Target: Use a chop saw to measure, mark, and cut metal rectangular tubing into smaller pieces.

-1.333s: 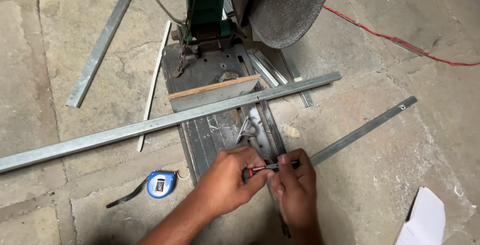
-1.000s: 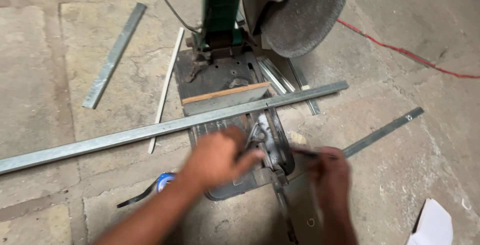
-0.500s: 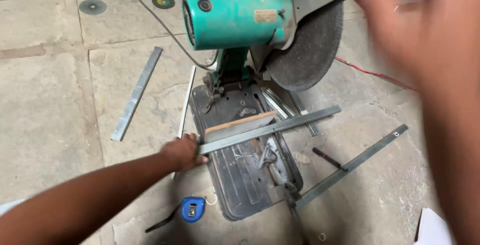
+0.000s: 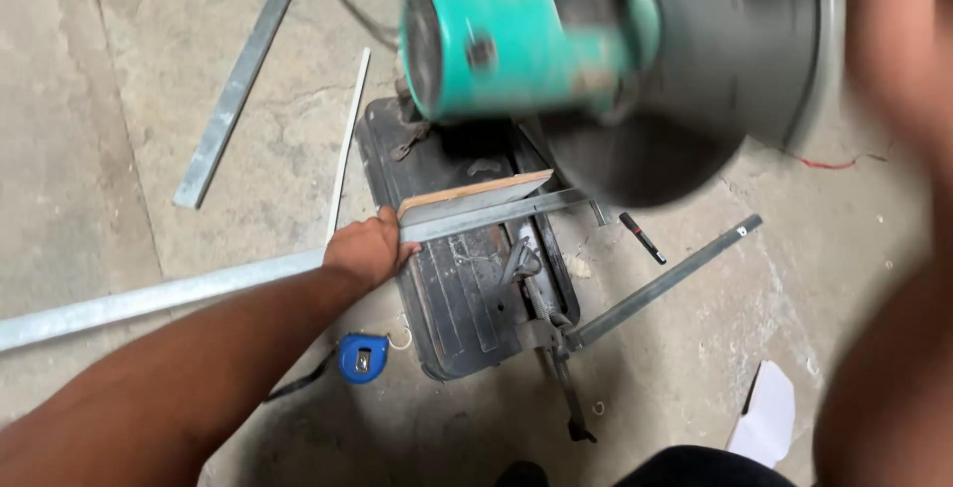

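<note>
Gripping item: left hand [image 4: 367, 249], fingers closed around the long galvanized metal channel [image 4: 159, 296] where it meets the near-left edge of the saw base [image 4: 467, 308]. Channel runs from the lower-left floor up and rightward across the dark base plate, its far end passing under the blade housing; a strip of wood [image 4: 476, 192] lies touching its far side.

Right hand [image 4: 898, 40]: raised at the upper right, heavily blurred; it appears to be at the saw head, but whether it is closed on anything cannot be told.

Chop saw: teal motor body [image 4: 496, 45] and dark round blade guard [image 4: 685, 80], both blurred, above the base. Vise clamp [image 4: 521, 264] on the base, just right of the channel.

Adjacent items, floor level:
- Blue tape measure [image 4: 360, 358], just left of the base's near corner, below the left forearm.
- Slim grey metal bar [image 4: 665, 278], running from the base's near-right corner out to the right.
- Black marker [image 4: 642, 237], near that bar, right of the base.
- Flat grey metal strip [image 4: 233, 95] and thin white strip [image 4: 345, 149], well to the left of the saw.
- White paper [image 4: 769, 413], lower right.
- Red cable [image 4: 829, 162], beside the guard at right.
- Concrete floor [image 4: 99, 149] under all.
</note>
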